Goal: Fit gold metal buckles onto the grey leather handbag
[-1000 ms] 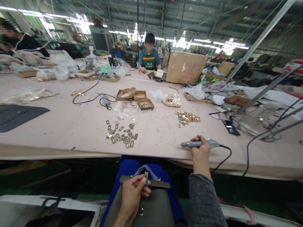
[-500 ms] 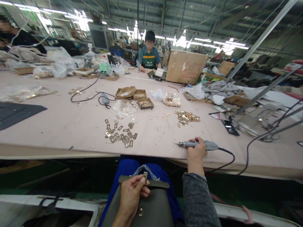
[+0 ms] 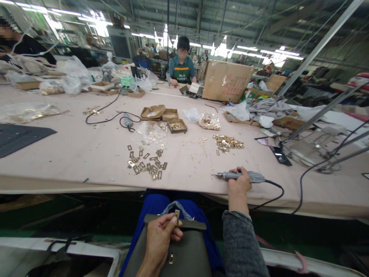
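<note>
My left hand (image 3: 161, 234) pinches a small gold metal plate (image 3: 177, 213) between thumb and fingers, above a dark grey-green bag (image 3: 187, 250) on my lap. A gold clasp piece (image 3: 171, 258) shows on the bag's front, and its handle (image 3: 180, 206) is wrapped in clear plastic. At the table's front edge, my right hand (image 3: 240, 182) is closed around a grey electric screwdriver (image 3: 255, 177), its bit pointing left. Rectangular metal frames (image 3: 150, 165) lie scattered to the left of the screwdriver. Behind it sits a heap of gold fittings (image 3: 227, 142).
Small cardboard boxes (image 3: 177, 126) and a plastic bag of fittings (image 3: 210, 121) stand mid-table. A second screwdriver (image 3: 127, 121) lies with its cord to the left. Across the table sits a co-worker (image 3: 182, 69) beside a large carton (image 3: 226, 80). A phone (image 3: 280, 155) lies at right.
Hardly anything differs. The screwdriver and its cord have shifted very slightly left; my left hand keeps its hold on the metal plate.
</note>
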### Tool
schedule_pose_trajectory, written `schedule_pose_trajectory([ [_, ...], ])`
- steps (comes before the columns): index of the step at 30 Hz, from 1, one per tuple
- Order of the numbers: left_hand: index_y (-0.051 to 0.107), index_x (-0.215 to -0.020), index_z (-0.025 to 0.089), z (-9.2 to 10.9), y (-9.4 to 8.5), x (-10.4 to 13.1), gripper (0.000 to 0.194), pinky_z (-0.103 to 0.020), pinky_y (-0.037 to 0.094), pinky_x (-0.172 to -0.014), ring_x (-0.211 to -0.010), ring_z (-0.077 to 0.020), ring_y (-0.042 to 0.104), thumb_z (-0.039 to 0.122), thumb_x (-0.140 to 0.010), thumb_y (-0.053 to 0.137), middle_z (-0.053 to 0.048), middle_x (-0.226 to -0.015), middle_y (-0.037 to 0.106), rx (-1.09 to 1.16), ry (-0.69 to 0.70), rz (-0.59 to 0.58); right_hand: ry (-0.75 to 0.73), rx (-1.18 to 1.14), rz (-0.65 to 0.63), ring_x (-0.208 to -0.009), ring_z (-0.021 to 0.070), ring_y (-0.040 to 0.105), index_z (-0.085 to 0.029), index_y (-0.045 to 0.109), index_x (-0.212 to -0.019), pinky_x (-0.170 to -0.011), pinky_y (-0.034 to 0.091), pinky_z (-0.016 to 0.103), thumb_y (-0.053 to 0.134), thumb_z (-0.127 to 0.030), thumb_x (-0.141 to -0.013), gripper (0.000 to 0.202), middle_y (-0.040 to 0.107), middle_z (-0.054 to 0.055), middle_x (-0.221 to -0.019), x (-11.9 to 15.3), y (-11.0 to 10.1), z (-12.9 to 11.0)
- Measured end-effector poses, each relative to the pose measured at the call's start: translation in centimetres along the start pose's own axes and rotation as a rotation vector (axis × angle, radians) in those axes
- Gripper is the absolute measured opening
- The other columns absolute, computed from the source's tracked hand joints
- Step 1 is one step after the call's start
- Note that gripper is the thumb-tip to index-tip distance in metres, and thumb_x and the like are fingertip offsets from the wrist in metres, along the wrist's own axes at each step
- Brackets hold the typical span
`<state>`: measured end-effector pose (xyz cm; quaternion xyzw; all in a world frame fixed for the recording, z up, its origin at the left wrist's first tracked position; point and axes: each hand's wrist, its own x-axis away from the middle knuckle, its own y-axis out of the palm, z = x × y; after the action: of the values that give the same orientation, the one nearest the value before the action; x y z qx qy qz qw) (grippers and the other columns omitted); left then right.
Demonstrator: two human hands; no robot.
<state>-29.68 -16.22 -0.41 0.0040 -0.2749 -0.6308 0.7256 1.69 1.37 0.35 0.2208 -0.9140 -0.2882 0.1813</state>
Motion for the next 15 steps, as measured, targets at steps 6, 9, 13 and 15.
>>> schedule_pose_trajectory([
  [6,0.079,-0.087,0.008,-0.1,-0.1,0.2,0.046,-0.020,0.053,-0.042,-0.049,-0.0162,0.066,0.048,-0.067,0.091,-0.013,-0.074,0.074,-0.002,0.014,0.000,0.034,-0.019,-0.004,-0.050,0.0064,0.050,-0.022,0.041,-0.080,-0.049,0.053,0.024,0.070,-0.021,-0.075,0.030,0.055,-0.007,-0.076,0.3,0.2,0.1],
  [9,0.079,-0.087,0.008,-0.1,-0.3,0.4,0.047,-0.021,0.053,-0.042,-0.049,-0.0162,0.066,0.048,-0.067,0.091,-0.013,-0.074,0.074,-0.007,0.012,0.001,0.052,-0.035,-0.002,-0.050,0.0061,0.049,-0.021,0.042,-0.078,-0.049,0.052,0.024,0.070,-0.020,-0.077,0.029,0.055,-0.007,-0.076,0.3,0.1,-0.1],
  [13,0.078,-0.088,0.007,-0.4,-0.2,-0.5,0.048,-0.021,0.053,-0.043,-0.049,-0.0161,0.065,0.049,-0.067,0.091,-0.013,-0.075,0.074,-0.013,-0.006,-0.026,0.037,-0.033,0.009,-0.052,0.0059,0.050,-0.019,0.048,-0.082,-0.052,0.052,0.023,0.069,-0.019,-0.084,0.022,0.055,-0.006,-0.077,-0.8,-0.9,-1.9],
  [15,0.077,-0.089,0.007,-0.4,0.1,-0.7,0.051,-0.021,0.052,-0.043,-0.050,-0.0161,0.065,0.051,-0.066,0.091,-0.013,-0.075,0.074,-0.021,-0.002,-0.015,0.057,-0.023,-0.013,-0.056,0.0068,0.052,-0.016,0.055,-0.090,-0.054,0.052,0.022,0.067,-0.024,-0.093,0.015,0.057,-0.004,-0.080,-0.4,-0.7,-1.8],
])
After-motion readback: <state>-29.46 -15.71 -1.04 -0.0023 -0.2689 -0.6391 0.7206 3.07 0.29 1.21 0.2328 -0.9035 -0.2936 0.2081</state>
